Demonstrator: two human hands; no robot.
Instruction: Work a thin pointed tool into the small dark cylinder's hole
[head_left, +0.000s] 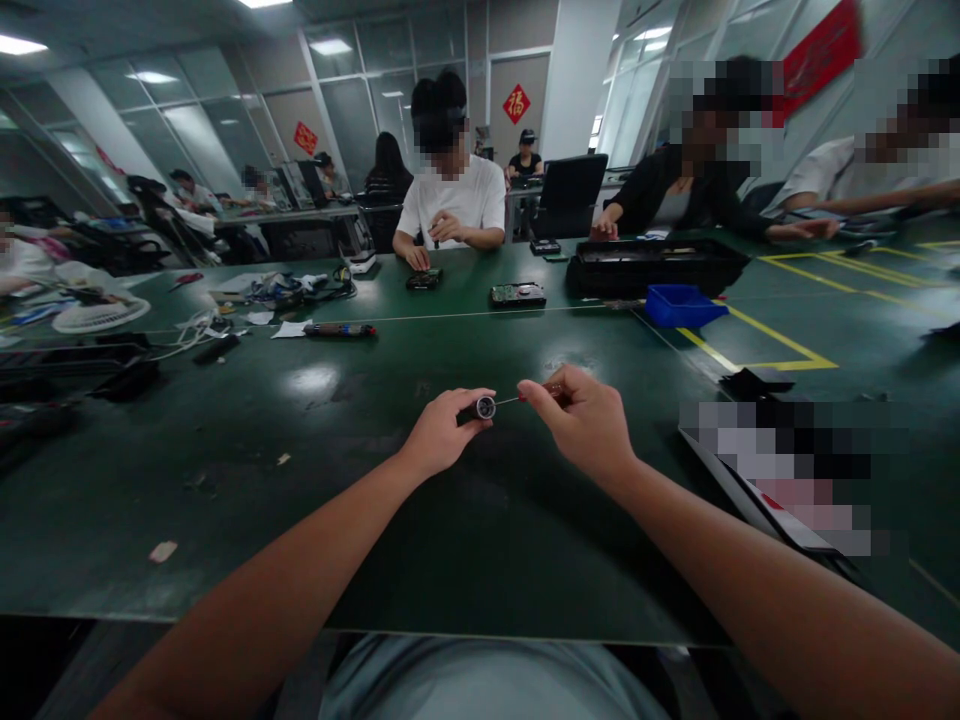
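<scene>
My left hand [439, 435] is closed around a small dark cylinder [486, 408]. Its round end, with a pale rim and dark openings inside, faces me. In my right hand [592, 425] is a screwdriver [508, 401], gripped between thumb and fingers. Its thin metal shaft points left and its tip meets the cylinder's right edge; whether it is inserted cannot be made out. Most of the reddish handle is hidden by my fingers. Both hands are held over the green table [480, 540], near its middle.
Ahead lie a hard drive [517, 295], a blue bin [684, 306] and a long black case [656, 268]. An electric screwdriver [341, 330] and tangled cables [289, 290] are on the left. Across the table a person in white [454, 205] works; others sit at right.
</scene>
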